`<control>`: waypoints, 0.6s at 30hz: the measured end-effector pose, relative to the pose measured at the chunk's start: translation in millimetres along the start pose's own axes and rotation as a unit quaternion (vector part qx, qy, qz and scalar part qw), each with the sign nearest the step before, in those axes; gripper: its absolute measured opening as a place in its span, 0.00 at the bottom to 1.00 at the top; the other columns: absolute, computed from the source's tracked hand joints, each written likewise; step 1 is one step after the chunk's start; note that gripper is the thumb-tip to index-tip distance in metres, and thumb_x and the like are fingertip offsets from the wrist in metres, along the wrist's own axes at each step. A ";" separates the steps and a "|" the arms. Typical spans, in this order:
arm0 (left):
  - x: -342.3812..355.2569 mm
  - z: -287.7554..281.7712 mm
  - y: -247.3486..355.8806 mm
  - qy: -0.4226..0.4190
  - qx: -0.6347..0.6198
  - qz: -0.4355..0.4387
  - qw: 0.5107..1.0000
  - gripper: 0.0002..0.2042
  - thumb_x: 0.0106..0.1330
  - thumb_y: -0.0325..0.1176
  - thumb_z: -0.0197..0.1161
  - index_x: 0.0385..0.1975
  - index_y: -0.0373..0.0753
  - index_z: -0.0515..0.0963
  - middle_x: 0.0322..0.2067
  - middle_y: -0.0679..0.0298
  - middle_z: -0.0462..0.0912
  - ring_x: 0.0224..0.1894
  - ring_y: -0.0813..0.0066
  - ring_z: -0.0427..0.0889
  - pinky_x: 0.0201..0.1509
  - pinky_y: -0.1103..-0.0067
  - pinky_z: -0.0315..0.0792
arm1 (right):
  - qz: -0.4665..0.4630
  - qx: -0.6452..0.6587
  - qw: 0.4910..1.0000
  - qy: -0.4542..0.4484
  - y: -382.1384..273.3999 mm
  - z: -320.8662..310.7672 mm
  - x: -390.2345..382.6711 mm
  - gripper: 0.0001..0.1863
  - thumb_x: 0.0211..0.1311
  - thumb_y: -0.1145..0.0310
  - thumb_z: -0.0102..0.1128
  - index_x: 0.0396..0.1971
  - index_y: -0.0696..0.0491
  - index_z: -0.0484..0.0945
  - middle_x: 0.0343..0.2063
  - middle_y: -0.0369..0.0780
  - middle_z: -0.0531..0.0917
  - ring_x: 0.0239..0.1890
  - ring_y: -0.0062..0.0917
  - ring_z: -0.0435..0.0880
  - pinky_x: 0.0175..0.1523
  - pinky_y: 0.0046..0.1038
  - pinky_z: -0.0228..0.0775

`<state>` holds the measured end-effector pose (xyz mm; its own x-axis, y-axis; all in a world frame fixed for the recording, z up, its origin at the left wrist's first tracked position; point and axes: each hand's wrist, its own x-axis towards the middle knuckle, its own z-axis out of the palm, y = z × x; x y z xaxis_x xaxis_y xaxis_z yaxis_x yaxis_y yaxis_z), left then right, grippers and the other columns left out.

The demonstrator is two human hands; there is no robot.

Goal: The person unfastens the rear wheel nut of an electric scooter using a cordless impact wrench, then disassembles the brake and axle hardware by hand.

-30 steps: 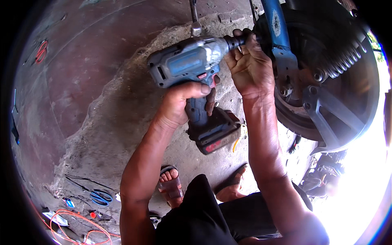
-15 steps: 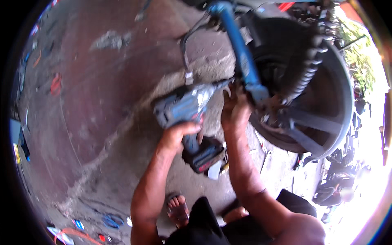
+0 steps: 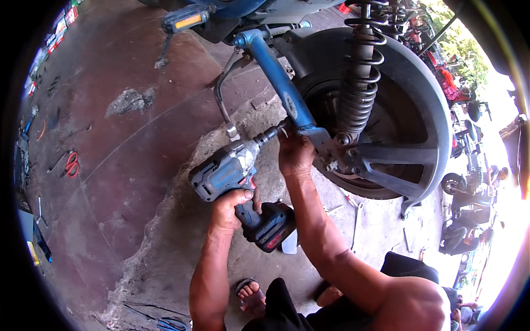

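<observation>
My left hand [image 3: 225, 211] grips the handle of a blue-grey cordless impact wrench [image 3: 218, 172], thumb across its back and a finger by the trigger. The dark socket [image 3: 270, 134] on its nose points right, up to the end of a blue metal swingarm [image 3: 284, 85] on a motorcycle. Beside that tip, my right hand [image 3: 296, 157] reaches under the swingarm's bracket with its fingers bent. Those fingertips are partly hidden, and what they hold cannot be made out. To the right are a black coil-spring shock absorber [image 3: 359, 91] and the rear wheel [image 3: 326, 94] under a grey mudguard [image 3: 436, 99].
A hose [image 3: 220, 94] hangs left of the swingarm. Red-handled pliers [image 3: 72, 164] lie on the reddish floor [image 3: 132, 182]. On the concrete at right lies a spanner [image 3: 357, 226]. My sandalled foot [image 3: 251, 292] is below, and other motorcycles [image 3: 469, 204] stand at far right.
The view has shifted and sharpened, showing more of the motorcycle's upper parts. The wrench stays in my left hand with its socket near the swingarm's end, and my right hand stays beside it.
</observation>
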<state>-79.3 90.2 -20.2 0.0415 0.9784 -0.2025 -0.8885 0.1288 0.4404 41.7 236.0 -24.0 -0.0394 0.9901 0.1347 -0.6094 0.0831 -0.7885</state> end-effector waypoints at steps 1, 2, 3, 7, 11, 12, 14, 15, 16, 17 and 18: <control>-2.0 -2.4 0.0 -0.004 0.006 0.006 1.000 0.13 0.44 0.28 0.58 0.32 0.33 0.72 0.25 0.60 0.73 0.20 0.67 0.74 0.24 0.74 0.72 | -0.012 -0.103 0.995 0.005 1.3 -0.8 -0.8 0.13 0.61 0.64 0.49 0.45 0.49 0.74 0.43 0.35 0.79 0.48 0.24 0.75 0.55 0.36 0.63; -2.9 -4.5 -0.1 -0.007 0.013 0.014 1.000 0.13 0.44 0.28 0.58 0.31 0.33 0.72 0.25 0.60 0.73 0.20 0.68 0.74 0.24 0.74 0.72 | -0.023 -0.204 0.979 0.012 1.3 1.7 -0.9 0.14 0.61 0.63 0.49 0.45 0.49 0.74 0.43 0.35 0.79 0.47 0.24 0.75 0.55 0.36 0.63; -3.5 -5.3 -2.1 -0.005 0.015 0.022 1.000 0.12 0.45 0.28 0.58 0.31 0.33 0.72 0.24 0.59 0.73 0.20 0.68 0.74 0.23 0.74 0.72 | 0.001 -0.097 0.995 0.008 0.5 3.4 -1.0 0.14 0.62 0.63 0.48 0.45 0.49 0.74 0.44 0.34 0.79 0.47 0.24 0.75 0.54 0.35 0.64; -0.8 -4.0 -4.6 0.015 0.026 0.035 0.999 0.12 0.45 0.28 0.58 0.31 0.33 0.72 0.24 0.58 0.74 0.20 0.68 0.75 0.23 0.75 0.72 | -0.002 -0.009 1.000 -0.002 -0.7 5.2 -0.2 0.15 0.62 0.65 0.43 0.46 0.52 0.72 0.43 0.37 0.78 0.45 0.26 0.75 0.53 0.34 0.66; 0.0 5.3 2.9 0.006 0.017 0.028 0.999 0.12 0.47 0.27 0.59 0.33 0.32 0.73 0.24 0.59 0.75 0.20 0.69 0.76 0.22 0.74 0.73 | -0.013 -0.018 1.000 -0.015 -4.2 3.9 3.6 0.20 0.60 0.68 0.39 0.51 0.53 0.70 0.49 0.39 0.76 0.49 0.26 0.75 0.58 0.36 0.63; -0.1 5.5 2.9 0.015 0.032 0.047 0.998 0.12 0.47 0.27 0.59 0.33 0.32 0.73 0.24 0.60 0.75 0.19 0.69 0.76 0.22 0.74 0.73 | -0.006 -0.017 1.000 0.007 -3.4 6.7 4.2 0.19 0.59 0.69 0.40 0.50 0.54 0.70 0.49 0.39 0.77 0.48 0.26 0.75 0.58 0.37 0.63; -0.4 3.0 4.9 0.023 0.051 0.032 0.998 0.15 0.46 0.31 0.59 0.34 0.32 0.73 0.21 0.58 0.74 0.18 0.68 0.75 0.23 0.74 0.72 | -0.003 -0.007 1.000 0.000 1.6 -0.1 5.9 0.19 0.59 0.69 0.40 0.49 0.54 0.71 0.49 0.39 0.77 0.48 0.26 0.75 0.58 0.37 0.63; -0.9 3.9 7.0 0.025 0.073 0.017 0.997 0.17 0.45 0.35 0.59 0.34 0.32 0.73 0.19 0.57 0.74 0.18 0.67 0.73 0.24 0.74 0.72 | -0.005 0.004 1.000 -0.007 3.1 -3.2 6.5 0.18 0.58 0.70 0.40 0.48 0.54 0.72 0.48 0.38 0.77 0.48 0.26 0.75 0.59 0.37 0.63; -3.5 7.3 10.7 0.036 0.036 -0.008 0.999 0.17 0.45 0.35 0.59 0.34 0.32 0.73 0.18 0.57 0.73 0.17 0.67 0.73 0.24 0.74 0.71 | 0.000 0.002 1.000 -0.008 4.6 -6.1 6.9 0.18 0.58 0.70 0.40 0.48 0.54 0.72 0.48 0.38 0.77 0.48 0.26 0.75 0.59 0.37 0.63; -2.8 3.5 9.0 0.024 0.017 0.004 1.000 0.14 0.46 0.31 0.60 0.33 0.32 0.73 0.21 0.59 0.74 0.18 0.68 0.74 0.21 0.74 0.72 | -0.004 -0.006 1.000 0.000 4.7 -2.5 5.6 0.19 0.57 0.69 0.40 0.48 0.53 0.71 0.46 0.39 0.77 0.47 0.27 0.76 0.55 0.36 0.65; -2.1 -0.1 7.7 0.013 -0.001 0.016 1.000 0.12 0.47 0.27 0.60 0.33 0.31 0.74 0.23 0.61 0.75 0.18 0.70 0.75 0.18 0.75 0.72 | -0.007 -0.015 1.000 0.008 4.5 1.2 4.1 0.19 0.56 0.68 0.40 0.48 0.53 0.70 0.43 0.39 0.78 0.46 0.28 0.76 0.52 0.35 0.68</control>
<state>-86.3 89.2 -16.5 0.0008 0.9777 -0.2099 -0.8898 0.0964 0.4460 37.8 240.3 -26.3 -0.0170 0.9905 0.1366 -0.5860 0.1008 -0.8040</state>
